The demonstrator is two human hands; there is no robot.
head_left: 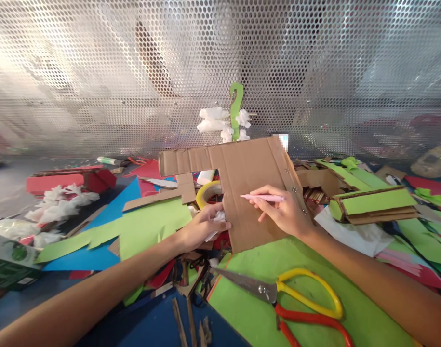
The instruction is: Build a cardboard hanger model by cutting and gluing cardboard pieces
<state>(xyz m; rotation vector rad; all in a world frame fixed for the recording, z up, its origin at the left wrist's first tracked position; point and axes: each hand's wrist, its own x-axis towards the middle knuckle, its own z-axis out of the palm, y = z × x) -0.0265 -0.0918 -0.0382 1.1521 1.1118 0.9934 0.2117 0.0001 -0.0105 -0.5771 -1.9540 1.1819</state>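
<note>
A brown cardboard piece [256, 178] with a cut-out corner and an arm reaching left is tilted up in front of me. My left hand [206, 226] pinches its left edge, with something white and crumpled [219, 217] by the fingers. My right hand [281, 209] is closed round a pink pen [267, 197], its tip close to the cardboard's face; I cannot tell if it touches. Below lie open scissors [267, 289] with one yellow and one red handle, on a green sheet [234, 299]. A yellow tape roll [206, 193] sits behind my left hand.
Green paper [151, 221] and blue paper [86, 255] lie left, near a red box-like piece [68, 180]. Green-covered cardboard [379, 202] is at right. A perforated metal panel [220, 48] stands behind, with a green hook-shaped piece [236, 106] before it. Cardboard scraps [189, 313] litter the front.
</note>
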